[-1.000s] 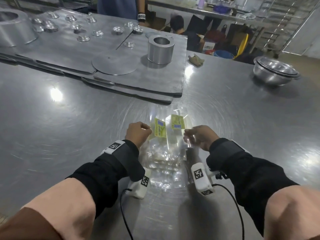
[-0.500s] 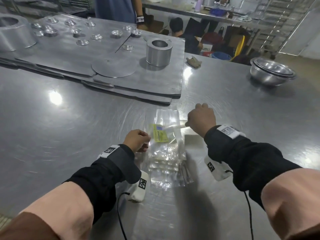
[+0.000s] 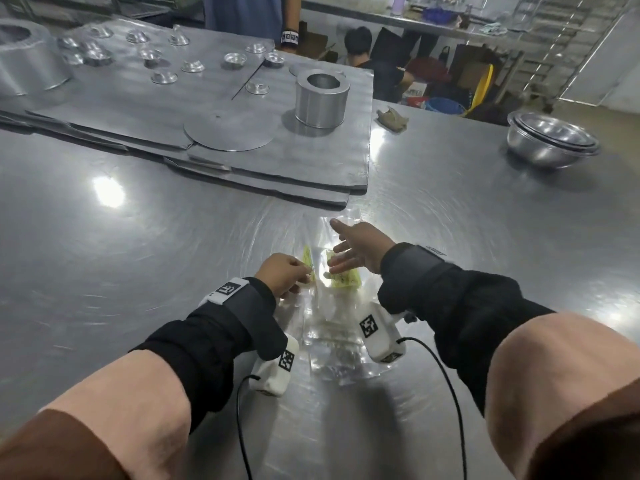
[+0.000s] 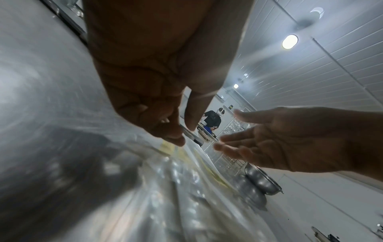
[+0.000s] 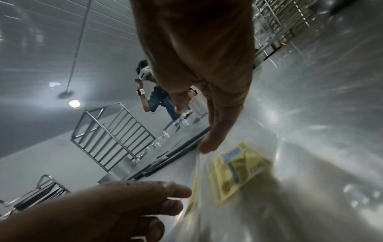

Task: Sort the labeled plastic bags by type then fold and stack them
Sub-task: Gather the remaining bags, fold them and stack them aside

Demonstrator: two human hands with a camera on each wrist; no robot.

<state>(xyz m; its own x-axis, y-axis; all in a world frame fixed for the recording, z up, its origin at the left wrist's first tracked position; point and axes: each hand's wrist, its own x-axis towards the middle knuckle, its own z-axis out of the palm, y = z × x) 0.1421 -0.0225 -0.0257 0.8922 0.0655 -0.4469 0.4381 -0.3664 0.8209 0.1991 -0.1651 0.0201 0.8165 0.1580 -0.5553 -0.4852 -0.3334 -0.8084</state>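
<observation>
Steel table (image 3: 104,258) and its load

Clear plastic bags (image 3: 329,327) lie at 6 o'clock; stacked metal sheets (image 3: 277,161) at 11; nested steel bowls (image 3: 550,140) at 2; a crumpled rag (image 3: 391,117) at 12.

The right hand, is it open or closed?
Open. The right hand has its fingers straight and spread above the plastic bags; in the left wrist view its palm is empty.

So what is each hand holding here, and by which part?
Left hand pinches a clear plastic bag at its left edge, beside the yellow label. Right hand is open, holding nothing.
</observation>
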